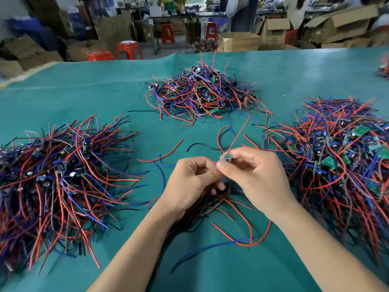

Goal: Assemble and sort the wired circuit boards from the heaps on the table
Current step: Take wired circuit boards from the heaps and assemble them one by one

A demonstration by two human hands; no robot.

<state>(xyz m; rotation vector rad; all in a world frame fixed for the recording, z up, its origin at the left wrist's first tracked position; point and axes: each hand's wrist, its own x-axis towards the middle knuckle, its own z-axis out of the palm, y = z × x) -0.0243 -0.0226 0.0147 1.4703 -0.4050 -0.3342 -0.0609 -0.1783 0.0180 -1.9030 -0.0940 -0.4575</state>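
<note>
A bundle of dark wires (210, 199) is gripped in the curled left hand (189, 182). A small circuit board (227, 158) is pinched by the right hand (254, 175), above the green tabletop (63, 98), between three heaps: left heap (59, 175), far heap (202, 93), right heap (341, 161).

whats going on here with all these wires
A person is working at a green table with three heaps of wired circuit boards: one on the left, one at the far middle, one on the right. The right hand pinches a small circuit board with a red wire rising from it, while the left hand grips a bundle of dark wires beneath. Loose red, blue and black wires lie around the hands.
</note>
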